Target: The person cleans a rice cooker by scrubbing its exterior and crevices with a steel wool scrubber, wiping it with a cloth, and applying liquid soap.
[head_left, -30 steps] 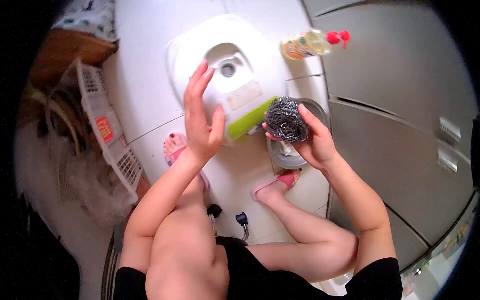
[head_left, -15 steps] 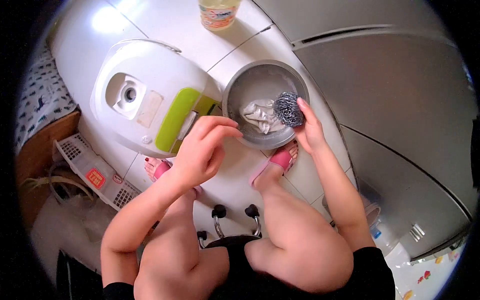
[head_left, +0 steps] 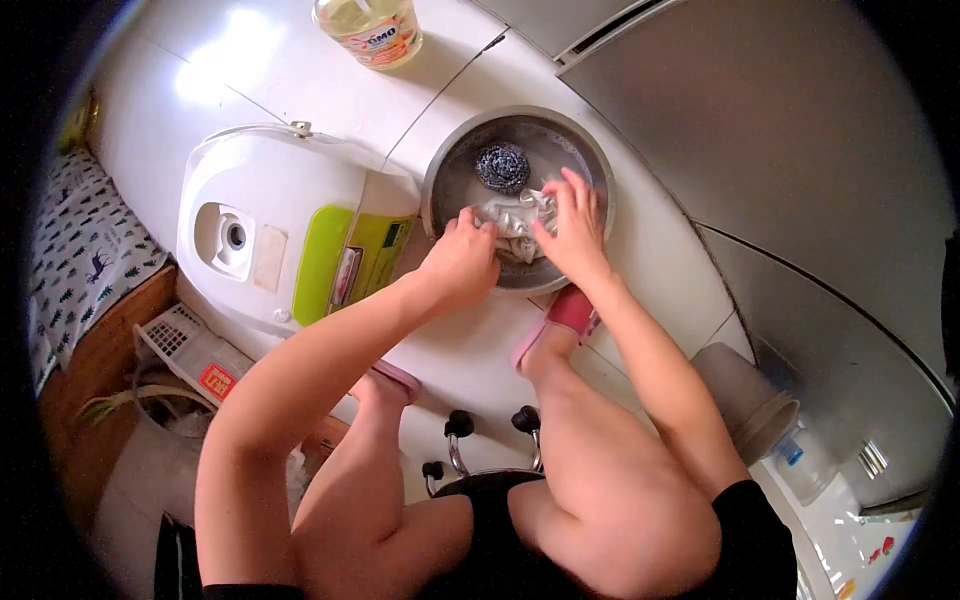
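- Bottle [head_left: 366,27] on the tiled floor [head_left: 660,270]: its label [head_left: 380,40] shows what looks like "GMO".
- White basket [head_left: 192,346] by the floor's left edge: red sticker [head_left: 216,381], white lettering, too small to read.

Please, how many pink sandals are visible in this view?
2. The right sandal is on the right foot, beside the near edge of the basin. The left sandal is only partly visible past the left leg.
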`<action>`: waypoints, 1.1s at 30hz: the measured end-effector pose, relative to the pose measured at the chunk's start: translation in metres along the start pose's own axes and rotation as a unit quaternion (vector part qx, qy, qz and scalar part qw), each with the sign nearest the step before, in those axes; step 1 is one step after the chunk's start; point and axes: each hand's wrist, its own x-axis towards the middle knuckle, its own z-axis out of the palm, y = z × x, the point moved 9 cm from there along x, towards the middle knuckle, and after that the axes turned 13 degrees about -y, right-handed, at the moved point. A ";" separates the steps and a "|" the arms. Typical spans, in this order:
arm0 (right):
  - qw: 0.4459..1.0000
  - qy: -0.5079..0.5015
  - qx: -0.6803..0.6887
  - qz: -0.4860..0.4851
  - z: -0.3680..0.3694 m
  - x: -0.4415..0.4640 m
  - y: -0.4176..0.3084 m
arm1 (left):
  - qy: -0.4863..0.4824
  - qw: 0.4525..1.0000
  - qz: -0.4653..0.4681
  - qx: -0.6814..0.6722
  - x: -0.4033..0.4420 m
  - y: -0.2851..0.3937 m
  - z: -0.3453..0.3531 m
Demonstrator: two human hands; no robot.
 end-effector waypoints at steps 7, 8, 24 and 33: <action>0.970 -0.180 -0.162 -0.022 0.048 -0.010 0.003 | -0.005 0.969 -0.103 -0.224 0.020 -0.035 0.027; 0.965 -0.168 -0.203 0.004 0.039 -0.007 0.001 | 0.022 0.949 -0.126 -0.287 0.020 -0.045 0.032; 0.959 0.056 0.248 -0.127 -0.045 -0.021 -0.100 | -0.125 0.447 0.037 -0.885 0.033 0.023 0.033; 0.905 0.103 0.368 -0.187 -0.039 -0.024 -0.090 | -0.032 0.418 0.035 -0.907 0.043 0.027 0.021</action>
